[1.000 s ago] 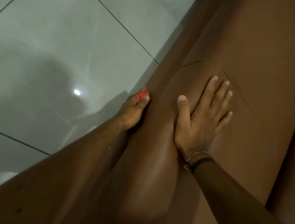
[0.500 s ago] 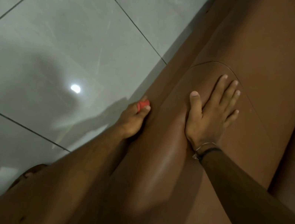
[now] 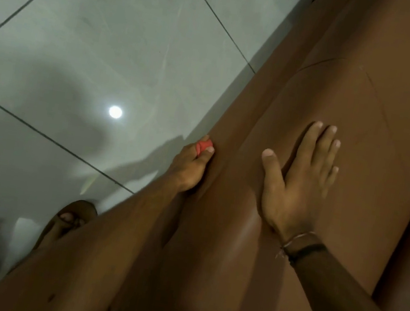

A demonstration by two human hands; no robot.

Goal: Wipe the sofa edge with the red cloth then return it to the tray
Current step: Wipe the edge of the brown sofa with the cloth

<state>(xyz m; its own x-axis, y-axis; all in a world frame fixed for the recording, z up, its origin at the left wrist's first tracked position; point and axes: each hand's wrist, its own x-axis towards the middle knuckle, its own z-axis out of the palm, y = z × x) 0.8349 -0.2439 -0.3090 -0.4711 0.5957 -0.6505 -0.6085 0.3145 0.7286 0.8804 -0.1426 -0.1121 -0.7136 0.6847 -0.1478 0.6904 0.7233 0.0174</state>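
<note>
The brown leather-look sofa [image 3: 335, 68] fills the right half of the head view; both hands work on its rounded outer edge. The grey tiled floor [image 3: 97, 28] lies to the left of the left hand and carries a bright lamp reflection.

The right hand [image 3: 300, 179] lies flat and spread on the top of the sofa edge, palm down, holding nothing. A thin bracelet and a dark band [image 3: 302, 246] sit at its wrist.

The left hand [image 3: 190, 169] is pressed against the outer side of the edge, just left of the right hand, and is closed around the red cloth [image 3: 204, 146]. Only a small bunched tip of the cloth shows, between the thumb and a finger, touching the sofa side.

Two feet in sandals [image 3: 71, 217] stand on the floor below the left forearm.

Risks from this position:
- The cloth is bunched small, so the contact area is probably narrow and parts of the edge may be missed.
- The upholstery looks smooth; if so, the bracing right hand could slide under body weight.
- A loose pinch could drop the cloth to the floor.

Not visible or unclear:
- The tray is out of frame.
- Most of the cloth is hidden inside the left hand.
- The underside of the edge cannot be seen.
- The lower frame is dark and blurred.
</note>
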